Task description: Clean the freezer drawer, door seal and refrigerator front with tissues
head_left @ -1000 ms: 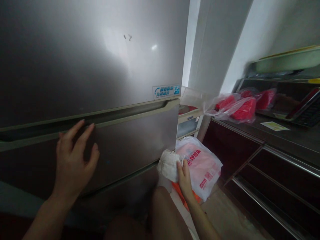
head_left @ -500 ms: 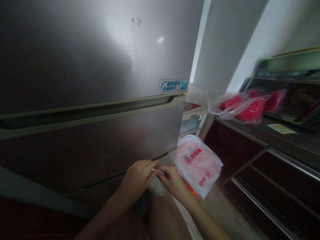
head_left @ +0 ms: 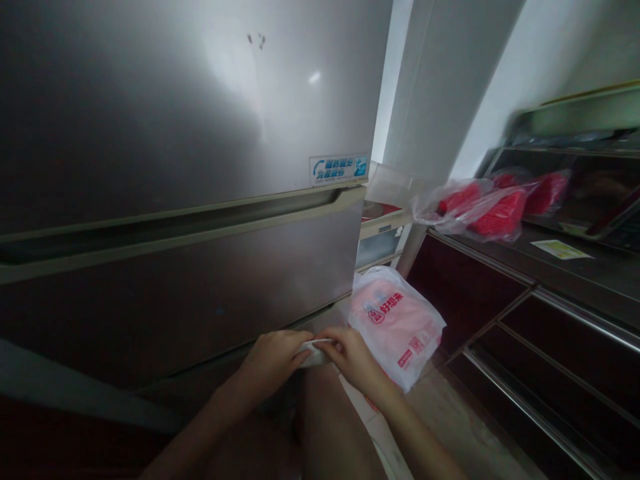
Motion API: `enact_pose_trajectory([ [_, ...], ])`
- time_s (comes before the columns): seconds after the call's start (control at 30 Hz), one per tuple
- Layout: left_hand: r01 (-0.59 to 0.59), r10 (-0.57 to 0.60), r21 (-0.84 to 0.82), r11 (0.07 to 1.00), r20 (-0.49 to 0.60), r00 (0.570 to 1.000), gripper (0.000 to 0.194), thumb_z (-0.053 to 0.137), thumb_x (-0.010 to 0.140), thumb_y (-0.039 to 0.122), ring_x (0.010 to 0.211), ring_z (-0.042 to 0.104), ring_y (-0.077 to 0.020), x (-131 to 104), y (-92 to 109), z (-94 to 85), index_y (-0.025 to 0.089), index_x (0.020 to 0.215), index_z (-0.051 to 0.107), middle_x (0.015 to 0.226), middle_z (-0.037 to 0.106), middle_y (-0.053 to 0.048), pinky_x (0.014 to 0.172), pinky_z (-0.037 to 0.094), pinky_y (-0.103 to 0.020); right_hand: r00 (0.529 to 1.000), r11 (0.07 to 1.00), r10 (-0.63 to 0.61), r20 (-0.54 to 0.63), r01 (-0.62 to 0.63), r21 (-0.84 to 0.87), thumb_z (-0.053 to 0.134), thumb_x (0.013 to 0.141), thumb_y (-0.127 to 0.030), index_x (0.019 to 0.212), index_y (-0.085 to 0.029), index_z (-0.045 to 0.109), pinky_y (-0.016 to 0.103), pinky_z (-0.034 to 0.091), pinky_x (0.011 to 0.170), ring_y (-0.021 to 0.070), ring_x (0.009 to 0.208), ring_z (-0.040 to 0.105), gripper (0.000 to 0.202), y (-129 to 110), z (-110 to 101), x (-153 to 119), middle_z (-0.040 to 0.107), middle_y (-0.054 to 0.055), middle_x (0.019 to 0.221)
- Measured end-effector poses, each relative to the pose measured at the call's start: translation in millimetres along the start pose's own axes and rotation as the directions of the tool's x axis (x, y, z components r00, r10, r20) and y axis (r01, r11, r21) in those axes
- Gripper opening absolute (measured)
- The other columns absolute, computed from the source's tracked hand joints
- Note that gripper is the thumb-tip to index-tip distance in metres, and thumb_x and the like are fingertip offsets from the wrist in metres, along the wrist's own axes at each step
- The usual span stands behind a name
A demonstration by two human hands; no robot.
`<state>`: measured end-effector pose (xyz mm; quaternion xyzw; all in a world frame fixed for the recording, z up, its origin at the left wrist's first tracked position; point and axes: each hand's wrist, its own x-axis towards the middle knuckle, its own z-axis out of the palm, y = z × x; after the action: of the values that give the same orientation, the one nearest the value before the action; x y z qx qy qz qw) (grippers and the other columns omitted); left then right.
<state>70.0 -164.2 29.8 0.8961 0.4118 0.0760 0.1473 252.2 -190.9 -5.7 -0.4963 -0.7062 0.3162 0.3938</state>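
Left hand (head_left: pixel 273 357) now off fridge (head_left: pixel 175 200), beside right hand (head_left: pixel 350 357) on cloth (head_left: pixel 314 353).

The fridge (head_left: pixel 190 133) has a brushed metal front with a soft, smooth sheen and a glossy paper sticker (head_left: pixel 339 168) at its lower edge. Between the left hand (head_left: pixel 273 360) and the right hand (head_left: pixel 353 357) sits a white cloth (head_left: pixel 315 353), matt and soft-looking. At 3 o'clock from the hands lies a thin, shiny plastic bag (head_left: pixel 397 323), crinkled. At 1 o'clock, clear glossy plastic bags (head_left: pixel 470 210) rest on a dark, polished counter (head_left: pixel 575 273) with smooth metal rails.
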Motion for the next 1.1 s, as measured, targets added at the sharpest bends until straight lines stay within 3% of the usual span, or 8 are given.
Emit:
enact_pose_trajectory([
  [0.17, -0.071, 0.075, -0.064, 0.995, 0.059, 0.995, 0.029, 0.043, 0.094, 0.026, 0.089, 0.072, -0.0202, 22, 1, -7.4, 0.023, 0.11, 0.068, 0.102, 0.075, -0.006, 0.075, 0.052, -0.025, 0.986, 0.997, -0.074, -0.146, 0.075, -0.003, 0.054, 0.09, -0.034, 0.091, -0.023, 0.075, 0.031, 0.047, 0.078, 0.021, 0.085, 0.066, 0.024, -5, -16, -4, 0.074, 0.005, 0.089],
  [0.33, -0.112, 0.106, -0.018, 0.994, -0.2, 0.974, 0.036, 0.038, 0.096, 0.027, 0.103, 0.068, -0.0203, 52, 30, -86.3, 0.025, 0.122, 0.064, 0.117, 0.069, -0.002, 0.084, 0.054, -0.028, 0.845, 0.964, 0.161, -0.51, -0.023, 0.267, 0.051, 0.088, -0.048, 0.09, -0.02, 0.074, 0.035, 0.05, 0.085, 0.0239, 0.091, 0.067, 0.037, 24, -40, -21, 0.074, 0.009, 0.094],
  [0.37, -0.162, 0.173, 0.062, 0.985, -0.326, 0.929, 0.037, 0.037, 0.096, 0.027, 0.105, 0.067, -0.0197, 59, 42, -105.3, 0.024, 0.124, 0.062, 0.12, 0.068, -0.002, 0.086, 0.054, -0.029, 0.814, 0.95, 0.217, -0.539, -0.048, 0.309, 0.051, 0.087, -0.052, 0.088, -0.019, 0.074, 0.036, 0.051, 0.084, 0.0243, 0.09, 0.067, 0.04, 31, -41, -26, 0.074, 0.01, 0.092],
  [0.43, -0.294, 0.416, 0.306, 0.906, -0.505, 0.756, 0.039, 0.034, 0.098, 0.022, 0.118, 0.06, -0.0179, 78, 64, -136.7, 0.019, 0.129, 0.058, 0.13, 0.062, -0.004, 0.101, 0.047, -0.033, 0.785, 0.922, 0.297, -0.543, -0.088, 0.378, 0.051, 0.085, -0.057, 0.085, -0.018, 0.074, 0.036, 0.052, 0.083, 0.0252, 0.088, 0.067, 0.044, 42, -37, -37, 0.073, 0.011, 0.089],
  [0.5, -0.37, 0.639, 0.544, 0.753, -0.47, 0.609, 0.039, 0.031, 0.099, 0.018, 0.128, 0.051, -0.0164, 102, 79, -153.8, 0.018, 0.129, 0.056, 0.135, 0.058, -0.004, 0.112, 0.037, -0.039, 0.792, 0.896, 0.344, -0.505, -0.116, 0.429, 0.052, 0.084, -0.059, 0.084, -0.018, 0.073, 0.036, 0.052, 0.082, 0.0259, 0.087, 0.067, 0.047, 50, -27, -47, 0.073, 0.011, 0.087],
  [0.53, -0.385, 0.711, 0.635, 0.669, -0.399, 0.579, 0.039, 0.032, 0.099, 0.016, 0.13, 0.048, -0.0165, 116, 83, -156.2, 0.016, 0.129, 0.056, 0.135, 0.057, -0.004, 0.114, 0.034, -0.04, 0.799, 0.885, 0.359, -0.484, -0.127, 0.447, 0.052, 0.083, -0.06, 0.083, -0.018, 0.073, 0.036, 0.052, 0.082, 0.0262, 0.087, 0.067, 0.047, 53, -22, -51, 0.072, 0.011, 0.086],
  [0.73, -0.259, 0.64, 0.859, 0.441, -0.099, 0.762, 0.032, 0.045, 0.09, 0.006, 0.126, 0.052, -0.0252, 178, 60, -122.5, 0.0, 0.117, 0.062, 0.133, 0.056, -0.02, 0.11, 0.039, -0.038, 0.793, 0.85, 0.406, -0.454, -0.145, 0.507, 0.053, 0.083, -0.06, 0.08, -0.018, 0.073, 0.036, 0.052, 0.081, 0.0264, 0.086, 0.067, 0.046, 67, -3, -62, 0.073, 0.01, 0.086],
  [1.1, -0.184, 0.621, 0.849, 0.495, -0.197, 0.759, 0.044, 0.035, 0.093, 0.009, 0.137, 0.039, -0.0289, 190, 50, -97.8, -0.005, 0.134, 0.046, 0.144, 0.042, -0.024, 0.116, 0.029, -0.044, 0.775, 0.814, 0.375, -0.509, -0.013, 0.58, 0.053, 0.081, -0.064, 0.075, -0.017, 0.07, 0.033, 0.053, 0.071, 0.0221, 0.072, 0.066, 0.051, 70, 1, -17, 0.07, 0.008, 0.074],
])
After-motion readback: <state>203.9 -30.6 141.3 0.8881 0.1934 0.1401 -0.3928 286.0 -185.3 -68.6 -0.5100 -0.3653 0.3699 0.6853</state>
